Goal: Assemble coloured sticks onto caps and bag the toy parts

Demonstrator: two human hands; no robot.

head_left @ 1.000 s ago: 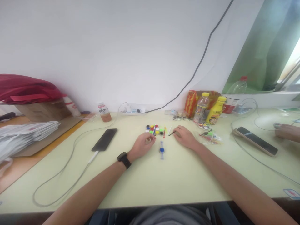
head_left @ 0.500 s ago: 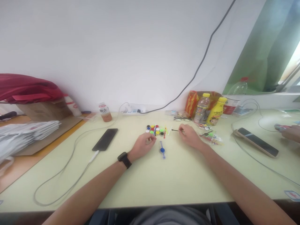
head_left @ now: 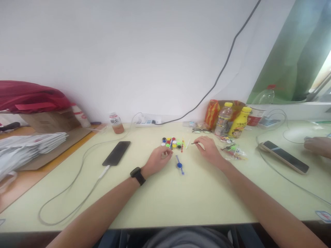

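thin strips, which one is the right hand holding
The black strip, pinched by the right hand; the white strip and red strip lie on the table.

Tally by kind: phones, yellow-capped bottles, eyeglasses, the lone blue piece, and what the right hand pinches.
Phones: 2
Yellow-capped bottles: 2
Eyeglasses: 1
Lone blue piece: 1
Thin black piece in the right hand: 1
Total: 7

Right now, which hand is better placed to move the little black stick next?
Probably the right hand: it pinches the black stick. The left hand is farther from it, beside the colorful round pieces.
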